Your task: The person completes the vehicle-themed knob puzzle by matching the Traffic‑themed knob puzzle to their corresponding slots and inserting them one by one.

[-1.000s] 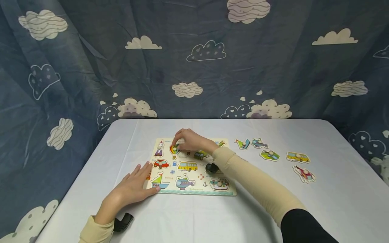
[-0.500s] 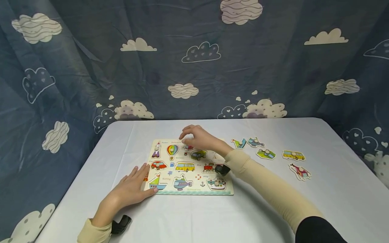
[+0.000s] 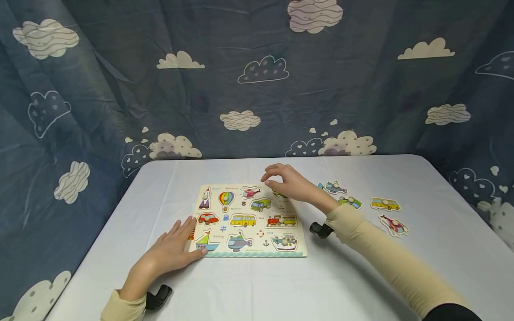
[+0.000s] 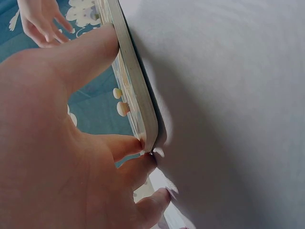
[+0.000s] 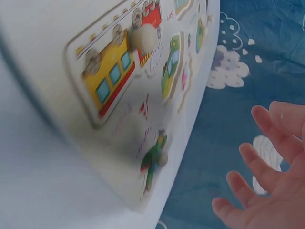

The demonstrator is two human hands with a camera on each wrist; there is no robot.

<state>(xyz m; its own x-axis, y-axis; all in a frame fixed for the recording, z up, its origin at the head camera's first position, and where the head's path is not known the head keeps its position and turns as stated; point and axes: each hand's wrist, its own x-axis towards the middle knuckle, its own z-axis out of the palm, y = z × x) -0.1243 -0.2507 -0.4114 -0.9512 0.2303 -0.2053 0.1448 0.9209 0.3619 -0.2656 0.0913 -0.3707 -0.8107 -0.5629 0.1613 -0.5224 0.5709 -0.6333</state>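
Note:
A wooden knob puzzle board [image 3: 257, 229] with vehicle pictures lies on the white table. My left hand [image 3: 172, 249] rests at its left edge, fingers straight and thumb on the lower left corner; in the left wrist view the thumb and fingertips touch the board's side [image 4: 136, 90]. Over the board's upper right corner hovers my right hand [image 3: 291, 182], fingers relaxed, holding nothing. Below it, partly covered, is a green airplane piece [image 5: 153, 157] with a knob. The balloon piece [image 3: 226, 200], rocket piece [image 3: 205, 199] and train piece [image 5: 107, 78] sit in the board.
Right of the board lie loose pieces: a submarine [image 3: 335, 187], a green vehicle [image 3: 350, 202], a yellow bus [image 3: 385, 204] and a red helicopter [image 3: 393, 225]. Another loose piece is mostly hidden behind my right wrist. A dark cloud-patterned cloth [image 3: 257, 102] hangs behind the table.
My right hand has left the balloon piece and moved right across the board's top, toward the loose pieces. The left hand stays at the board's edge. The view has shifted slightly.

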